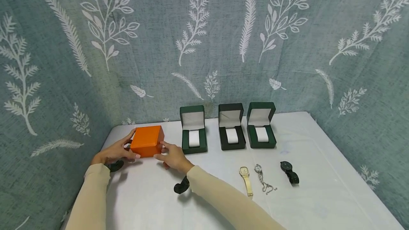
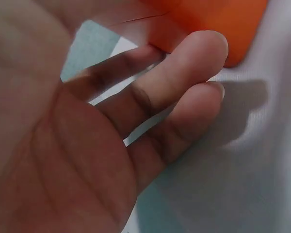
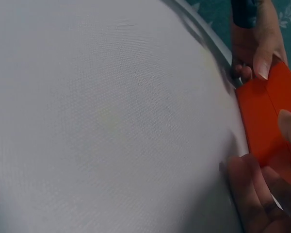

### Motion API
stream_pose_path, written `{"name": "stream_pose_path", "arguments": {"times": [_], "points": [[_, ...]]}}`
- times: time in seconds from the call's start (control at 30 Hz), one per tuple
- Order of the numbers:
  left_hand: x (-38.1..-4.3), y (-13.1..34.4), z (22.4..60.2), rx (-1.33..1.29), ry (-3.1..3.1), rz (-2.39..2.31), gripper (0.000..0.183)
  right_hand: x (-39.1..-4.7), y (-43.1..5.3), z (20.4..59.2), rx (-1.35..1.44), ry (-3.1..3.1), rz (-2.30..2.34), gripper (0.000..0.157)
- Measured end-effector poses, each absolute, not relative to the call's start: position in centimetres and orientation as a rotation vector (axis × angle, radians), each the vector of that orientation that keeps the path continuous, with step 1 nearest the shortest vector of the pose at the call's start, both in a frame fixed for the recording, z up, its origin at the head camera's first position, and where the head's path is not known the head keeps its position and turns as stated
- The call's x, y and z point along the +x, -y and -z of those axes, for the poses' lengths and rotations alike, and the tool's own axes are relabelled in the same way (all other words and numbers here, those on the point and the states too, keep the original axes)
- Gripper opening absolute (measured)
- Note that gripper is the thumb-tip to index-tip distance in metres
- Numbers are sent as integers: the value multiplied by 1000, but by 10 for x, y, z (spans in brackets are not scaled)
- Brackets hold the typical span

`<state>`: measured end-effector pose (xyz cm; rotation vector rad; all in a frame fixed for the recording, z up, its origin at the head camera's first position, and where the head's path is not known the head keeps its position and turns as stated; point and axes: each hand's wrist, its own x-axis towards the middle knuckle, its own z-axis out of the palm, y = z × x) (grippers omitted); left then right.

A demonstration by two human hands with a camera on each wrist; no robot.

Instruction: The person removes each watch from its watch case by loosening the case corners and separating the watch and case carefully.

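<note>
A closed orange box (image 1: 147, 140) is at the far left of the white table. My left hand (image 1: 119, 149) grips its left side, the thumb near the front edge and the index finger toward the back corner. On the box's right side my right hand (image 1: 174, 157) holds on, thumb at the front. Seen from the right wrist, both hands flank the orange box (image 3: 269, 121), with a thumb of each on its face. In the left wrist view the left hand (image 2: 111, 126) has bent fingers, some apart from the box (image 2: 223, 29).
To the right stand a green watch box (image 1: 194, 149), a black watch box (image 1: 233, 146) and another green watch box (image 1: 263, 144), lids raised, white cushions inside. Before them lie a gold watch (image 1: 246, 180), a silver watch (image 1: 259, 171) and a black watch (image 1: 289, 172). Patterned cloth (image 1: 204, 45) hangs behind.
</note>
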<state>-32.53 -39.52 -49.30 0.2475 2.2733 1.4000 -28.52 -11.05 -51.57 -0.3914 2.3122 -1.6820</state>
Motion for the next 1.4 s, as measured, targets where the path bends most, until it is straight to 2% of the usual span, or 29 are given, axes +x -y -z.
{"name": "stream_pose_path", "arguments": {"times": [0.23, 0.43, 0.7, 0.93, 1.13, 1.4], "points": [[-320, 397, 486, 287, -2304, -1371, 125, -286, 109, 513, -389, -2339, 1712, 55], [-318, 398, 483, 325, -2248, -1397, 126, -287, 108, 514, -393, -2384, 1692, 57], [-311, 392, 481, 314, -2316, -1339, 121, -287, 103, 507, -685, -2869, 1275, 46], [-292, 385, 482, 377, -2489, -1253, 106, -276, 87, 494, -883, -2830, 1357, 55], [-275, 376, 486, 412, -2503, -1351, 101, -271, 74, 488, -968, -2833, 1345, 57], [-253, 350, 484, 503, -2536, -1410, 97, -256, 46, 486, -884, -2780, 1440, 56]]}}
